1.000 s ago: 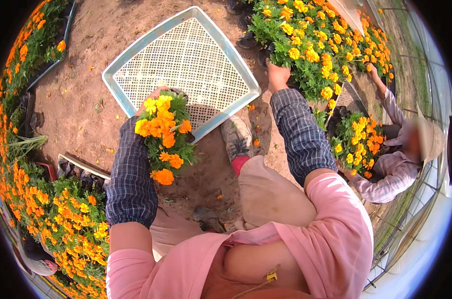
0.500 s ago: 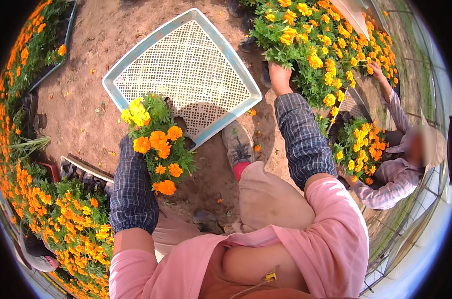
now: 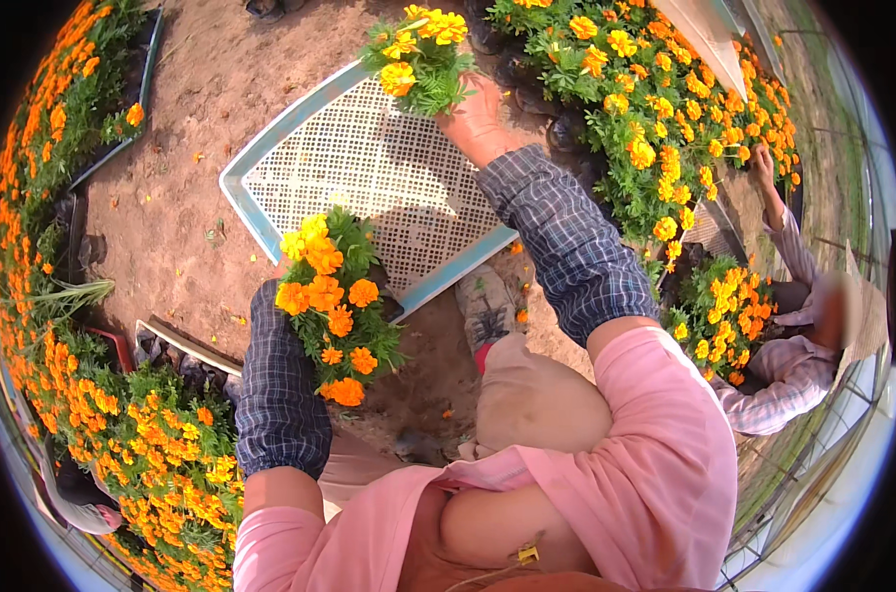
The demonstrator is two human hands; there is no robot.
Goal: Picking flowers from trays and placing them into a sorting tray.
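My right hand (image 3: 476,120) grips a yellow marigold plant (image 3: 423,64) from its right side, above the far part of a crate. Its fingers are partly hidden by the leaves. The shallow crate (image 3: 315,168) has a white mesh bottom and a pale blue rim, and lies on the soil. My left hand (image 3: 282,268) is mostly covered by a bunch of orange marigold plants (image 3: 341,306) that it holds up near the crate's close left side. Dark pots show in part beneath that bunch.
Marigold beds (image 3: 655,109) run along the right, with more marigolds (image 3: 142,424) at left. A co-worker (image 3: 788,345) in a hat crouches at right among the plants. My shoe (image 3: 485,301) stands by the crate's near edge. A white-edged tray (image 3: 186,345) of dark pots lies left.
My right hand has left the plants at right and moved left over the crate, now with a marigold plant in it. My left hand keeps its bunch, nearly still.
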